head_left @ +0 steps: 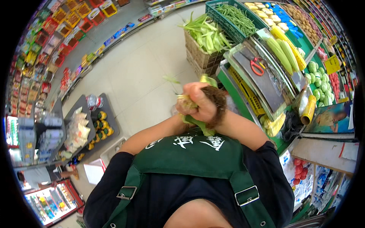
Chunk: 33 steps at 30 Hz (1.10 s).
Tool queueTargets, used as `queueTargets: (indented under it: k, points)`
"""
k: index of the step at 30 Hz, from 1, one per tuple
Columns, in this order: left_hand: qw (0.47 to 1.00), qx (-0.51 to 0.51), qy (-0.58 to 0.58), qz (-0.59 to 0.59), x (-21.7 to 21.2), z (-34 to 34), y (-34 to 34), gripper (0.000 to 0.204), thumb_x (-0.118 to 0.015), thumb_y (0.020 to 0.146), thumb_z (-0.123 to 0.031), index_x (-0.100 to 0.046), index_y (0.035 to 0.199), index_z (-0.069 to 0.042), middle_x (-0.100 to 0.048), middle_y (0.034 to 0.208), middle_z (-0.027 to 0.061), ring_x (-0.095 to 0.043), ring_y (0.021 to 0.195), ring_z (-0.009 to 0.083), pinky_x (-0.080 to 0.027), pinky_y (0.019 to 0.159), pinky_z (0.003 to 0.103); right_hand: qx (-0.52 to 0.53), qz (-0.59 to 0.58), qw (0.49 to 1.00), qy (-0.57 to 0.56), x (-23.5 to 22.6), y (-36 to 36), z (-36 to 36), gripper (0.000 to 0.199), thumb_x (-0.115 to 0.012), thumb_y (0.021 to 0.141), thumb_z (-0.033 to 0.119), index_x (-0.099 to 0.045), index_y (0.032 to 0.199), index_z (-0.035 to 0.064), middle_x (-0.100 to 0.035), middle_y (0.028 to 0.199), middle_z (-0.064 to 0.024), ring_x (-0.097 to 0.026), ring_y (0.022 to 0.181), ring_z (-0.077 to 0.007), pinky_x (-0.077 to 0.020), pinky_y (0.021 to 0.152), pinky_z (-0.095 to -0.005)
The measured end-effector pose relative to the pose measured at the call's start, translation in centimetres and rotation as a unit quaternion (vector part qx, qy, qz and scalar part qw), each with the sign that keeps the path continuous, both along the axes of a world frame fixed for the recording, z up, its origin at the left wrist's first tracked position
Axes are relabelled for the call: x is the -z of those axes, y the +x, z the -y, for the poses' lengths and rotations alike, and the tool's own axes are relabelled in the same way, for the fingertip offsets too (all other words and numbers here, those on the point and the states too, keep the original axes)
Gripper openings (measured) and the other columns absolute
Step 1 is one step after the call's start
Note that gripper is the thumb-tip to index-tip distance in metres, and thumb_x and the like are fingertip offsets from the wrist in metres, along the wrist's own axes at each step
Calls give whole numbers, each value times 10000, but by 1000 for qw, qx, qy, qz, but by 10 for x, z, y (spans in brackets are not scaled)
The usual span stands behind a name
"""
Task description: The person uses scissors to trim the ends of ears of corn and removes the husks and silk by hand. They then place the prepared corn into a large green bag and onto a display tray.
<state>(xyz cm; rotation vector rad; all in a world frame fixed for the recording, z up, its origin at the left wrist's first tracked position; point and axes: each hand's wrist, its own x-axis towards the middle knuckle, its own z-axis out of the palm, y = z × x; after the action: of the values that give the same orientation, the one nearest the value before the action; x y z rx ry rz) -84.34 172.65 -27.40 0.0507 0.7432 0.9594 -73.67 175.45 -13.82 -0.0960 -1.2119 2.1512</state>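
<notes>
Both of my hands are together in front of my green apron, around an ear of corn whose pale end (185,102) sticks out at the left. My right hand (203,102) is closed in a fist over the green husk (205,127), with a thick tuft of brown corn silk (216,103) along its wrist side. Partly hidden behind it, my left hand (181,109) grips the ear from the left. Husk leaves show above and below the hands. A thin green shred (171,79) appears blurred over the floor just beyond.
Ahead stands a brown crate (201,57) heaped with green husks, beside a green crate (218,19) of green beans. On the right-hand stand are red-handled scissors (257,67), wrapped corn ears (280,55) and round green vegetables (320,85). Bottles (94,102) fill a low shelf at left; another person (38,176) stands lower left.
</notes>
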Motion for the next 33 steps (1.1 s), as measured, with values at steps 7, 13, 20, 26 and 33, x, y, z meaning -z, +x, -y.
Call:
queueTargets:
  k: [7, 13, 20, 26, 33]
  points:
    - [966, -99, 76, -227, 16, -269, -99, 378, -664, 877, -156, -543, 1171, 49, -639, 1070, 188, -676, 857, 326, -580, 745, 463, 220, 211, 950, 67, 2, -67, -152, 325, -525, 1005, 358, -506, 793, 113, -454, 606, 12, -391, 525, -109, -310, 493, -285]
    - [938, -131, 43, -318, 57, -453, -96, 479, -738, 802, -46, -517, 1211, 67, -653, 1048, 193, -682, 849, 328, -591, 721, 455, 446, 90, 862, -221, 50, -63, -244, 323, -593, 981, 355, -577, 779, 103, -494, 658, 18, -441, 555, -109, -346, 512, -270]
    - [946, -171, 147, -235, 81, -575, -99, 790, -762, 799, -97, -269, 1408, 8, -528, 1273, 211, -623, 1038, 345, -564, 843, 471, 390, -68, 907, -144, 73, 1, -352, 356, -524, 1015, 334, -556, 826, 34, -551, 725, -68, -529, 664, -220, -462, 708, -353]
    - [868, -267, 255, -333, 22, -656, -124, 744, -692, 882, -101, -230, 1464, -61, -540, 1255, 181, -621, 1031, 314, -569, 835, 458, 550, -109, 825, 70, 27, 66, -404, 342, -459, 1014, 336, -590, 899, 41, -514, 676, -86, -608, 612, -264, -507, 832, -466]
    - [877, 61, 391, -273, -30, -708, -77, 412, -538, 1014, -265, -423, 1324, -19, -583, 1159, 124, -624, 975, 231, -560, 805, 374, 423, 604, 673, 60, 104, 39, -547, 418, -583, 863, 69, -537, 1267, -29, -491, 1345, -250, -519, 1180, -381, -418, 1040, -417]
